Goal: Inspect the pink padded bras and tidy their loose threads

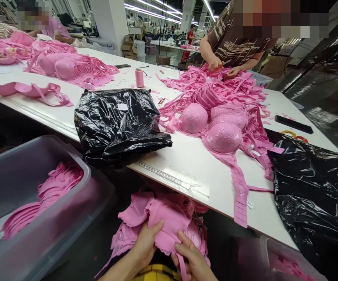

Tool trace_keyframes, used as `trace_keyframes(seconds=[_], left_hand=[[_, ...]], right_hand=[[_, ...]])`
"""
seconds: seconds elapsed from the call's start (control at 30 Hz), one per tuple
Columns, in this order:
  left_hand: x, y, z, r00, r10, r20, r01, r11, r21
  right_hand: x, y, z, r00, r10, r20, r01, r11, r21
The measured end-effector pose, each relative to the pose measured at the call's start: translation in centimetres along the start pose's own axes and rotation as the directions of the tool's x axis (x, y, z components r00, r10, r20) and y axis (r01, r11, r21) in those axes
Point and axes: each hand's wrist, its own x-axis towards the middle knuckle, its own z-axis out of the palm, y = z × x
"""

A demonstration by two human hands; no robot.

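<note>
A pink bra (170, 218) is held low in front of me, below the table edge, with its smooth inner side showing. My left hand (145, 241) grips its left side, thumb on top of the fabric. At the lower right, my right hand (190, 255) pinches the bra near a narrow pink strap (181, 265) that hangs down. More pink lace bras (124, 238) lie beneath it on my lap. Fingers under the fabric are hidden.
On the white table (169, 164) are a stack of pink bras (223, 134), a black plastic bag (116, 121), pink thread spool (139, 77) and taped ruler (163, 174). Another black bag (312, 187) hangs at right. A grey bin (84, 164) stands left. Across, a co-worker's hands (214, 62) handle straps with snips.
</note>
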Motion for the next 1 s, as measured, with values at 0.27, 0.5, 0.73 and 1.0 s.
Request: trace_keyframes(seconds=[0.27,0.5,0.73,1.0], left_hand=[[0.6,0.1,0.4,1.000,0.013,-0.009,-0.013,0.998,0.063],[0.8,0.2,0.4,0.991,0.051,-0.124,-0.052,0.999,-0.009],[1.1,0.6,0.4,0.993,0.085,-0.077,-0.083,0.996,0.037],[1.5,0.3,0.5,0.986,0.164,-0.029,-0.163,0.986,0.037]], right_hand=[[-0.4,-0.8,-1.7,0.989,-0.120,0.090,0.129,0.987,-0.101],[-0.4,-2.1,-3.5,0.932,-0.359,-0.058,0.348,0.927,-0.139],[1.9,-1.3,-1.0,0.900,-0.399,-0.177,0.321,0.879,-0.353],[0.4,-1.0,-2.7,0.850,-0.506,-0.145,0.453,0.844,-0.286]])
